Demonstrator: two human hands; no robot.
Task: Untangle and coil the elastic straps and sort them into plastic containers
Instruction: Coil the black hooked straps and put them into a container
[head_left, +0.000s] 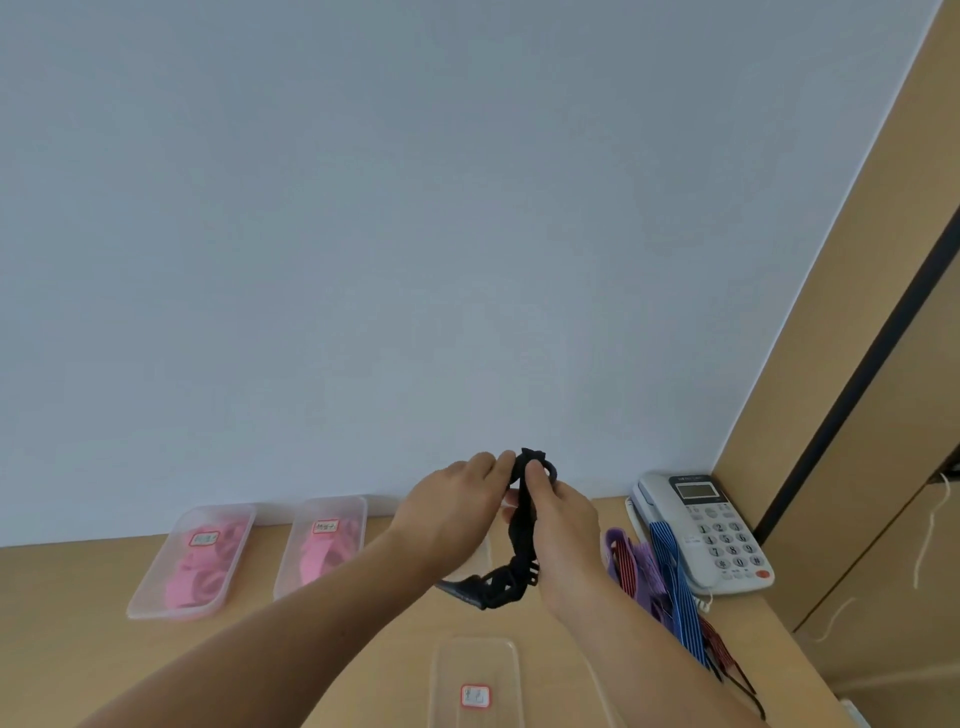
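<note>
I see the wooden desk across the bottom of my feed. From the hands, the grey telephone sits at three o'clock, the outer pink tub and inner pink tub at nine, and a labelled clear tub at six. Loose striped straps lie beside the phone. The left hand pinches the top loop of the black strap, and the right hand curls round it, thumb pressing; its tangled tail dangles above the desk

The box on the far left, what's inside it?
Inside the far-left box are pink coiled straps, seen through its clear plastic. Its label covers a small patch, and the count cannot be told.
</note>
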